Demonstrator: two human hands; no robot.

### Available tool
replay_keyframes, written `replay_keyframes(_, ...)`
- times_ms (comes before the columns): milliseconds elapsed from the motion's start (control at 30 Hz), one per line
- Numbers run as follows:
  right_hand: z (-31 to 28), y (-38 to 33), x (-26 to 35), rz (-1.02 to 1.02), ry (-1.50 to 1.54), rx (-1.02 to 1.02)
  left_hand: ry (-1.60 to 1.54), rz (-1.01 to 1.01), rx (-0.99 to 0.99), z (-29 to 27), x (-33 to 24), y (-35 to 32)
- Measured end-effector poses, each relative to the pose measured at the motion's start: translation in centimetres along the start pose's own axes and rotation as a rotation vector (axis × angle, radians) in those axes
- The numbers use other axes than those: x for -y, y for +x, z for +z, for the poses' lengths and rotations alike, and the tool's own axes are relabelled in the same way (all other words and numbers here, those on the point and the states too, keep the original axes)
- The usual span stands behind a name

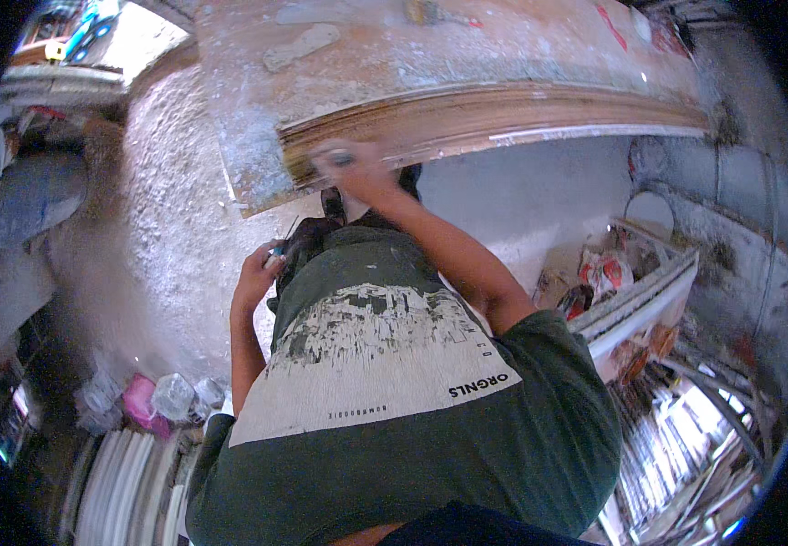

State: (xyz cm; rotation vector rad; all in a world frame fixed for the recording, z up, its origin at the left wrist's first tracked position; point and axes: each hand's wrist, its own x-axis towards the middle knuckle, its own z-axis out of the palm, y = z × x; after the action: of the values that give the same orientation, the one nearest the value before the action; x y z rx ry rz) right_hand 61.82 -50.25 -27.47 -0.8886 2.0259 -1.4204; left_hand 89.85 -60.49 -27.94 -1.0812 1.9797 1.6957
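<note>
A long brown wooden moulding (467, 114) with grooves along its length lies near the front edge of the worktable (366, 55). My right hand (353, 168) is at the moulding's left end, smeared by motion. A small dark patch shows at its fingers, too blurred to name. Down by my left thigh, my left hand (262, 270) is closed around a small thin tool with a teal handle (277, 251). A thin dark shaft points up from it.
Paint and dust stain the tabletop, and a brush-like thing (423, 12) lies at its far side. A long box with bags in it (644, 296) stands to my right. White lengths of material (121, 487) and plastic bags (146, 405) lie at the lower left.
</note>
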Motion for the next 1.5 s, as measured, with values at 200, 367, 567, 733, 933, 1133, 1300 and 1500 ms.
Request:
replay_keyframes(200,-24.4,-4.9,-11.2,0.127,-0.744,-0.557,-0.032,0.102,0.025,-1.4,-2.8,1.7)
replay_keyframes(367,-25.2,-4.1,-5.7,0.073,-0.892,-0.606,-0.127,0.168,-0.074,-2.9,-3.2,2.3)
replay_keyframes(567,-3.3,-6.5,-3.9,-0.044,-0.197,-0.195,-0.235,0.126,-0.266,-6.3,-3.9,1.4)
replay_keyframes(733,4.2,-4.5,1.4,-0.086,-0.023,-0.003,-0.300,0.160,-0.450,-8.7,-6.9,1.8)
replay_keyframes(933,-11.1,-4.6,-6.1,0.403,-0.549,-0.360,-0.315,0.229,-0.436,-8.4,-7.6,1.2)
replay_keyframes(1133,-16.6,-5.0,-5.2,0.105,-0.739,-0.455,-0.214,0.178,-0.234,-7.8,-5.1,0.9)
replay_keyframes(1300,-0.3,-4.1,-0.4,0.019,-0.259,-0.062,-0.162,0.173,-0.257,-6.3,-5.5,2.5)
replay_keyframes(1500,-7.8,-4.7,-2.3,0.271,-0.050,-0.415,0.217,0.495,-0.147,-5.1,-7.2,7.0)
